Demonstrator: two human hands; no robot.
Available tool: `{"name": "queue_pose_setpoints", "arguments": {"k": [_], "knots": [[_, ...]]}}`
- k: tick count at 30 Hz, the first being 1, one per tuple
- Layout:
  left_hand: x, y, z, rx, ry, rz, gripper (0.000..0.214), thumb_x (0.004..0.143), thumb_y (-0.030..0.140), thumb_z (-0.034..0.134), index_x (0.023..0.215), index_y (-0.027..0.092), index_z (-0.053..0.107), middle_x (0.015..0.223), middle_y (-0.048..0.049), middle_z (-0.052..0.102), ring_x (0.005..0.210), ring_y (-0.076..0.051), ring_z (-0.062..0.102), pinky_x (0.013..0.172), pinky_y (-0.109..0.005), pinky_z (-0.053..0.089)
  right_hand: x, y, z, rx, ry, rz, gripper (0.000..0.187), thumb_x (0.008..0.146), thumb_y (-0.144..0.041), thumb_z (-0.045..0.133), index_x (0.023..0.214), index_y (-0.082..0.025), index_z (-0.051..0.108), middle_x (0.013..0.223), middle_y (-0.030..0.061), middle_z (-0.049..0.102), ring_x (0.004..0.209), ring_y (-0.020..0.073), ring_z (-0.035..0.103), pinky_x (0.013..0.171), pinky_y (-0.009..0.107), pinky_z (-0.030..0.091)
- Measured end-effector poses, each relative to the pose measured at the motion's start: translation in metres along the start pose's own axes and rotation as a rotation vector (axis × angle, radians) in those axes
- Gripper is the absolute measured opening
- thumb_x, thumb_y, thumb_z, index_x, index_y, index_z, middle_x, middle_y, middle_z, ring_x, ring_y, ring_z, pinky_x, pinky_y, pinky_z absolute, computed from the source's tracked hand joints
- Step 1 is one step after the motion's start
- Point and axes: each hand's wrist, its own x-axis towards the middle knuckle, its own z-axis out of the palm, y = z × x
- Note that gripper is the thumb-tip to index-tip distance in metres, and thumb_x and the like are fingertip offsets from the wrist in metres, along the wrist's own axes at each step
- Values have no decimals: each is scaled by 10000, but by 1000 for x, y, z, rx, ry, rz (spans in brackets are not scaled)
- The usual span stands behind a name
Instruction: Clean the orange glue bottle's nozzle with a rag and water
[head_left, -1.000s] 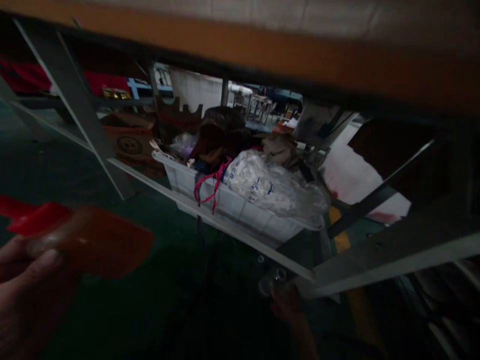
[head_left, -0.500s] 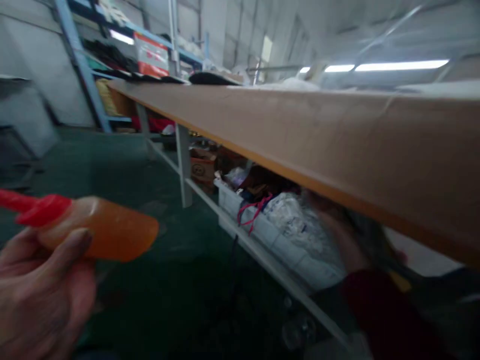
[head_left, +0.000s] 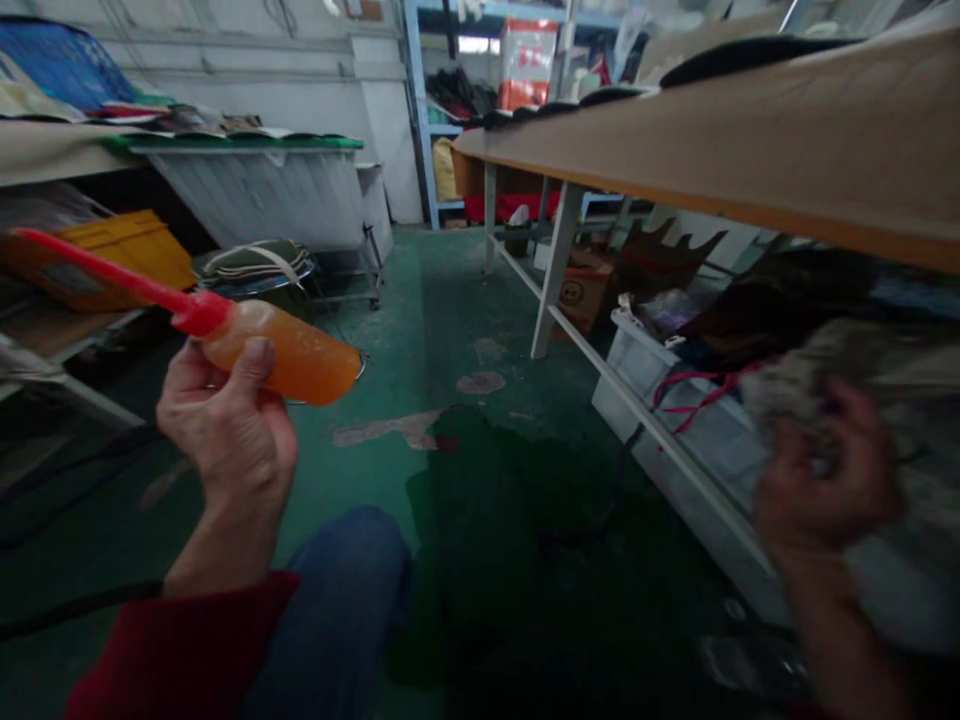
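My left hand (head_left: 232, 430) is closed around a squeeze bottle (head_left: 300, 355) of orange liquid. The bottle lies tilted, its long red nozzle pointing up to the left. On the right, beside the table's underside, my right hand (head_left: 832, 480) has its fingers closed on a crumpled greyish rag (head_left: 787, 390), blurred by motion. Just behind that hand is a white plastic crate (head_left: 637, 360) stuffed with cloth and plastic, a pink cord (head_left: 697, 395) hanging over its side.
A long table (head_left: 750, 150) with pale legs and a low rail (head_left: 660, 430) runs along the right. Cardboard boxes (head_left: 589, 290) sit beneath it. On the left are a grey bin (head_left: 255, 195), a yellow crate (head_left: 142, 250) and a round stool (head_left: 255, 265). Blue shelving (head_left: 421, 120) stands at the back.
The view has turned left and down. My right hand has come out from under the table edge with the rag in it. My left hand still holds the squeeze bottle.
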Motion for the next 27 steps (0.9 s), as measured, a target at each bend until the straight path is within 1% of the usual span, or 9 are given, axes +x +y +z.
{"name": "queue_pose_setpoints", "arguments": {"k": [2,5,7,11,13,16,21,24,27], "knots": [[7,-21,-4,4,14,-19,287,528,89,684,802,149,625,758,35,668,795,-141,642,917,-387,464,-47,-16,37,-57,-27,86,206,846,-209,504,1041,-172,559,1196,108,576,1161,222,499,958,391,386],[23,-64,-14,37,49,-33,278,547,75,686,804,147,610,768,38,678,768,-125,646,873,-359,493,-147,-42,98,-19,-364,248,186,863,-258,444,980,-166,556,1200,129,577,1170,220,488,979,430,377],[34,-95,-23,90,77,-23,283,552,38,685,805,139,606,775,38,682,769,-119,647,870,-352,497,-219,-59,128,-34,-519,302,227,865,-259,395,956,-162,579,1159,140,604,1135,234,521,965,444,392],[38,-148,-33,138,137,-61,328,504,-12,715,777,117,587,748,39,673,750,-121,647,880,-381,496,-338,-91,156,-73,-809,374,306,782,-202,439,1042,-201,600,1094,105,645,1030,263,597,817,412,494],[31,-163,-31,90,92,-140,323,497,-3,724,769,112,593,754,25,678,736,-121,648,890,-392,492,-377,-100,161,-124,-911,428,455,707,-201,534,1161,-217,554,1238,133,562,1141,367,503,816,524,460],[18,-171,-23,45,-48,-214,321,509,50,722,805,119,619,810,3,685,785,-140,650,916,-406,478,-413,-104,163,-130,-1033,467,477,683,-173,559,1157,-224,576,1304,148,508,1217,428,397,865,617,374],[12,-166,-12,36,-177,-180,274,535,119,715,800,128,645,781,4,670,836,-156,642,959,-408,440,-438,-129,176,126,-1222,362,457,717,-96,466,1100,-295,618,1169,40,633,1122,252,546,939,414,419],[15,-164,-9,6,-224,-201,262,542,97,701,798,132,659,782,5,666,840,-149,635,971,-407,426,-443,-151,193,222,-1269,325,393,725,-149,508,1038,-347,638,1201,-7,615,1110,241,556,902,388,453],[17,-164,-7,-29,-268,-216,260,548,51,687,795,130,672,765,9,661,827,-140,628,970,-393,423,-438,-146,212,224,-1257,359,409,766,-106,451,1062,-326,627,1170,2,634,1077,218,575,892,370,456]]}}
